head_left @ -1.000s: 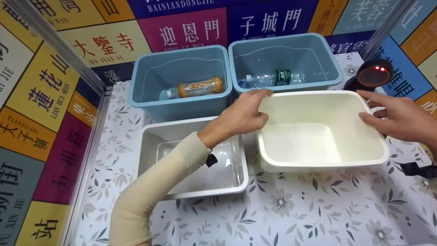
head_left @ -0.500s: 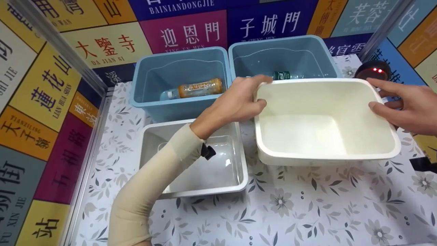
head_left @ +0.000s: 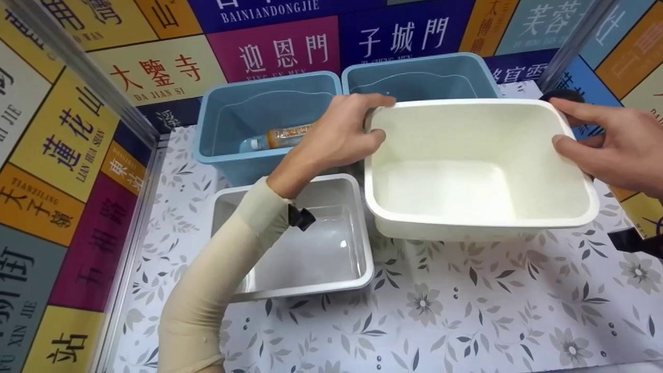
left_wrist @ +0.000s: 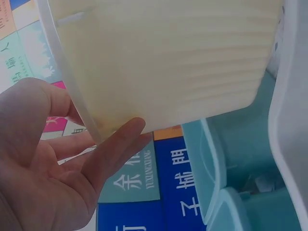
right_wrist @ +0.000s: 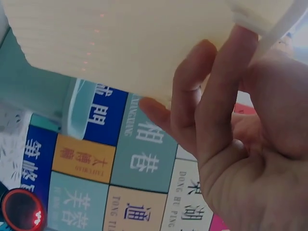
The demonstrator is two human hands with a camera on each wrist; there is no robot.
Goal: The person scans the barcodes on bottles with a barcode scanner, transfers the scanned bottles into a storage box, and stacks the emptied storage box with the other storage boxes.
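Observation:
A cream plastic bin (head_left: 445,191) hangs above the table in the head view, its mouth tilted toward me and nothing inside. My left hand (head_left: 344,127) grips its left rim, thumb inside the wall and fingers outside. At the opposite rim, my right hand (head_left: 614,137) holds on the same way. The left wrist view shows my left fingers (left_wrist: 126,139) under the bin's outer wall (left_wrist: 173,62). In the right wrist view, my right fingers (right_wrist: 211,91) curl against the outer wall (right_wrist: 110,43) near the rim.
A light grey bin (head_left: 311,248) stands on the flower-patterned table (head_left: 424,321), partly behind my left forearm. Two blue bins (head_left: 228,103) (head_left: 419,83) stand at the back; an orange-labelled bottle (head_left: 282,137) lies in the left one. A black device with red lights (right_wrist: 21,211) stands at right.
Both hands have raised the cream bin higher and toward the back, then slightly left. It now covers the green-labelled bottle in the right blue bin and most of the black device.

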